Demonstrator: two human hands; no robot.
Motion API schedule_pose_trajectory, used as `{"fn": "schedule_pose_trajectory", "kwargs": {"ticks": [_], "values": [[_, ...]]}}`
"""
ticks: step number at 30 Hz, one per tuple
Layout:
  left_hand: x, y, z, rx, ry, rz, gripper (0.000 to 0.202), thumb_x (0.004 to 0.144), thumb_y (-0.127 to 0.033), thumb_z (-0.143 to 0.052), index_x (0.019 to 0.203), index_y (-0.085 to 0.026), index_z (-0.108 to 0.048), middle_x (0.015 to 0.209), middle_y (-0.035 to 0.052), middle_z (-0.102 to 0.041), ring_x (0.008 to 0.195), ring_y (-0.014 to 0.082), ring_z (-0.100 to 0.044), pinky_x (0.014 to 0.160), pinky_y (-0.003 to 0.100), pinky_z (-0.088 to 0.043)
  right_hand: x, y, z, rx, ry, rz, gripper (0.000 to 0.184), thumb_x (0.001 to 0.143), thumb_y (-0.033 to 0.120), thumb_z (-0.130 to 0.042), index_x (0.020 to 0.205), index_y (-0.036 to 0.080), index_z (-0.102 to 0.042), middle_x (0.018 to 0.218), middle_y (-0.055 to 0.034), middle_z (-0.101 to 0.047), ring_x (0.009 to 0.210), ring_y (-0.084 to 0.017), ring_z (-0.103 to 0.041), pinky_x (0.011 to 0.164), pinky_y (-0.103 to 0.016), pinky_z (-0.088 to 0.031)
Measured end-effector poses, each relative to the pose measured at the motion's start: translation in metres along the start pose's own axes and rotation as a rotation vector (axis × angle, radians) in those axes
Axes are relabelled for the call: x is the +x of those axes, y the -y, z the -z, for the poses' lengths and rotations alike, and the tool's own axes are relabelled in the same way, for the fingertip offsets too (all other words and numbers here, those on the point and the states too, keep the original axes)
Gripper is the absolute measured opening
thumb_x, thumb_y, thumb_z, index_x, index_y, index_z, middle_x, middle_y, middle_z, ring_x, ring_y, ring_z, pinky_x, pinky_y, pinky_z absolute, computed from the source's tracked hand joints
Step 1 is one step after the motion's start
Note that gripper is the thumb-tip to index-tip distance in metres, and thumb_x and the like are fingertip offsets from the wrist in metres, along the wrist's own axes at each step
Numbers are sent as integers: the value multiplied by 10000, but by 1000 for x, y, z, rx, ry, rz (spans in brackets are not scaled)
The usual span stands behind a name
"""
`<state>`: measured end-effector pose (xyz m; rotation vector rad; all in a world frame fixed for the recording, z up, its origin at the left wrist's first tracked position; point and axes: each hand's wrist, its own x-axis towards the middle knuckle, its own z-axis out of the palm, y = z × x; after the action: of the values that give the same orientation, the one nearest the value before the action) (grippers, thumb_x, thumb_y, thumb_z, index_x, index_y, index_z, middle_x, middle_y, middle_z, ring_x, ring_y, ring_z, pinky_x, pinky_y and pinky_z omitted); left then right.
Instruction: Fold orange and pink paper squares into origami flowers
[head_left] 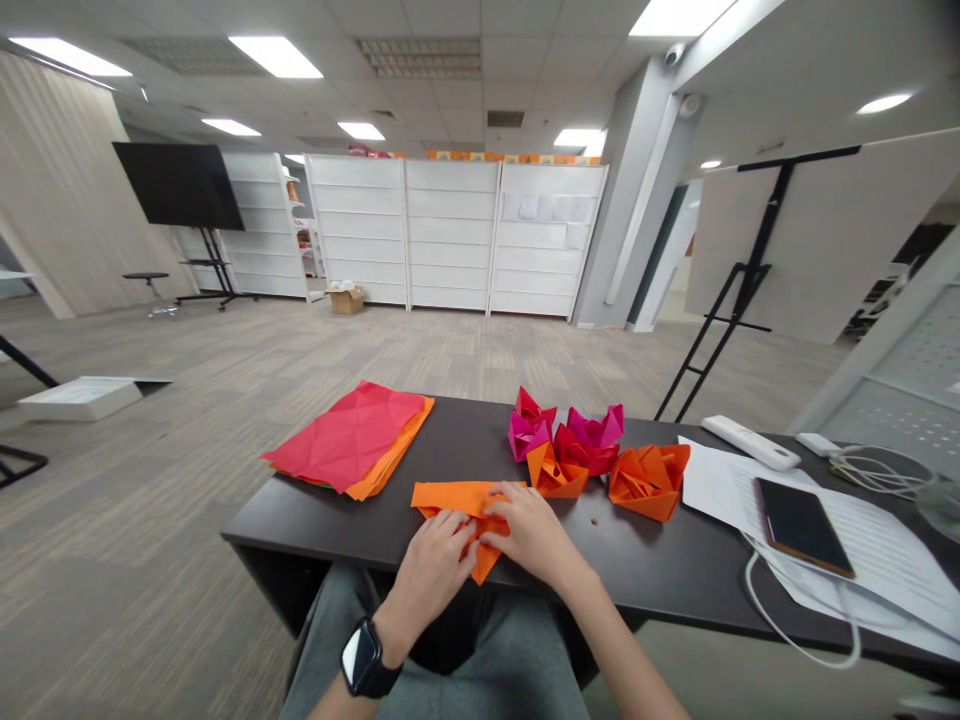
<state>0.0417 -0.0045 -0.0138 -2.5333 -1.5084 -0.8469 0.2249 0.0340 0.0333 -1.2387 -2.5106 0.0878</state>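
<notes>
An orange paper sheet (450,497), partly folded, lies at the near edge of the dark table (660,560). My left hand (431,565), with a black watch on the wrist, presses on the paper's lower left part with fingers curled. My right hand (529,530) lies on the right side of the same sheet, fingers bent and pressing a fold. Both hands touch each other over the paper. Beyond them sit several folded paper flowers: pink (529,428), red (589,450) and orange (649,480).
A stack of red and orange sheets (352,438) lies at the table's left. At the right are white papers (862,540), a dark phone (802,525), a white remote (750,442) and a white cable (795,630). An easel stands behind the table.
</notes>
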Motion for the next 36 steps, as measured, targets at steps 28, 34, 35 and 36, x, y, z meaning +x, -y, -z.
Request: {"fn": "schedule_pose_trajectory", "kwargs": {"ticks": [28, 34, 35, 36], "values": [[-31, 66, 25, 350, 69, 25, 470, 973, -326, -445, 1374, -104, -545, 1480, 149, -488, 1366, 317, -467, 1088, 492, -442, -47, -6, -12, -79, -73, -173, 369, 927, 189, -522, 1277, 125, -619, 1367, -146, -602, 1257, -270, -573, 1072, -466, -430], [-35, 45, 32, 130, 40, -144, 526, 845, -326, -638, 1347, -187, -560, 1406, 106, -581, 1260, 270, -582, 1044, 409, -512, -70, 3, -4, -62, -73, -131, 694, 755, 422, -750, 1365, 160, -548, 1338, -141, -615, 1185, -349, -573, 1051, -508, -427], [-42, 44, 32, 115, 18, -150, 490, 835, -293, -644, 1311, -196, -586, 1376, 101, -606, 1233, 272, -601, 1024, 410, -530, -78, 4, -7, -71, -77, -113, 695, 736, 415, -764, 1357, 179, -557, 1311, -126, -631, 1164, -351, -579, 1045, -512, -432], [-49, 43, 31, 112, -7, -160, 432, 841, -234, -621, 1272, -207, -611, 1340, 91, -632, 1203, 265, -622, 1004, 402, -547, -85, 3, -12, -85, -90, -91, 620, 753, 365, -746, 1330, 205, -583, 1279, -107, -649, 1147, -344, -588, 1032, -508, -445]]}}
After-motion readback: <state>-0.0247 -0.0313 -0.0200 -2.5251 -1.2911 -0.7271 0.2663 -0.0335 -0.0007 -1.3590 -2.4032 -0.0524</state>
